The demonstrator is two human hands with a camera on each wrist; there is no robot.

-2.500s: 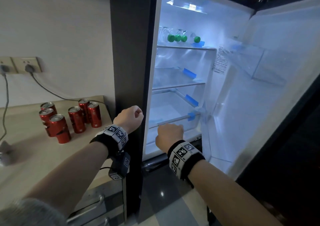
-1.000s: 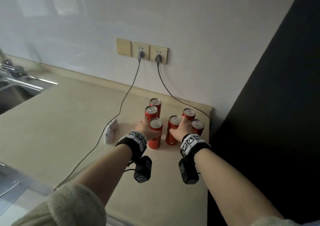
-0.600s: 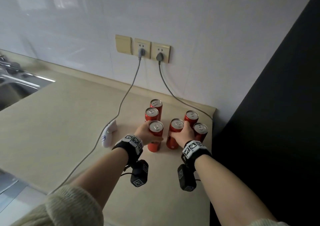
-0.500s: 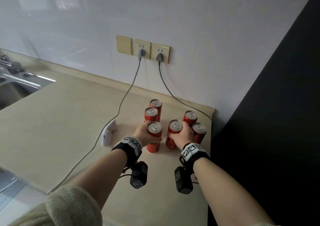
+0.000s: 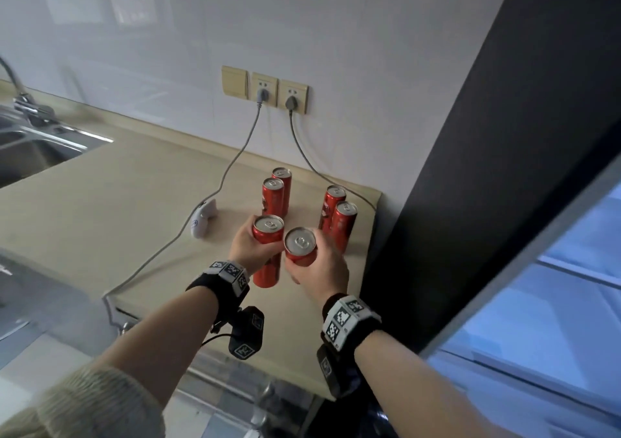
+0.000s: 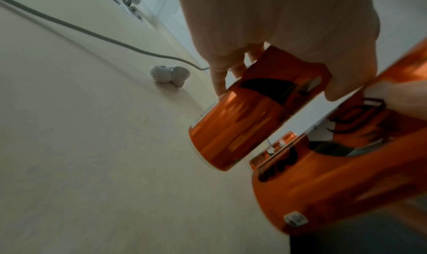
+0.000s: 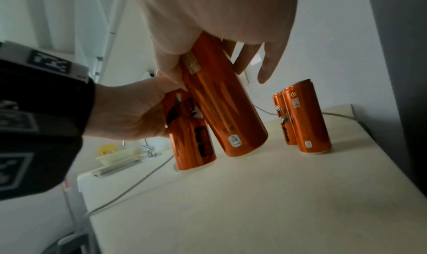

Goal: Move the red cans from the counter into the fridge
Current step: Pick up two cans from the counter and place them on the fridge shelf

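I am gripping one red can (image 5: 267, 239) in my left hand (image 5: 250, 249) and another (image 5: 300, 247) in my right hand (image 5: 321, 271), over the beige counter (image 5: 100, 209); four cans (image 5: 342, 227) are standing behind, nearer the wall sockets (image 5: 265, 89).

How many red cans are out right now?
6: one in the left hand, one in the right hand, four standing on the counter behind. None seem hidden.

Head view looks steeply down at the counter (image 5: 100, 209) from above; both wrist views sit low and close — sharing its right end.
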